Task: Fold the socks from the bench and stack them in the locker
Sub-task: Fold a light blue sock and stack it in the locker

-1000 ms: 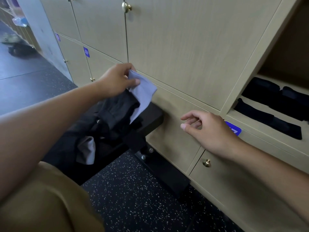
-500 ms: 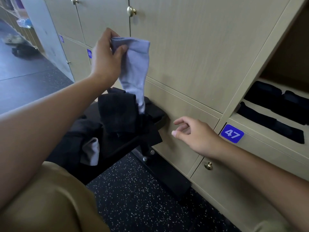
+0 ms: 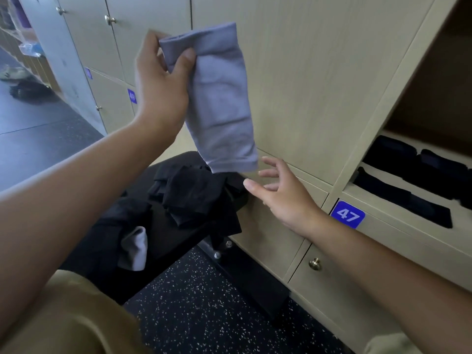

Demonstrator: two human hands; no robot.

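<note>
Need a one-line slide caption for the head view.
Left hand lifts a grey sock above the bench; open right hand reaches toward it.

- A grey sock (image 3: pixel 219 98) hangs lengthwise in the air above the bench (image 3: pixel 163 236), pinched at its top edge.
- A heap of black socks (image 3: pixel 194 195) lies rumpled on the dark bench, with another grey sock (image 3: pixel 134 247) beside it.
- Folded black socks (image 3: pixel 408 180) lie side by side in the open locker (image 3: pixel 388 116).
</note>
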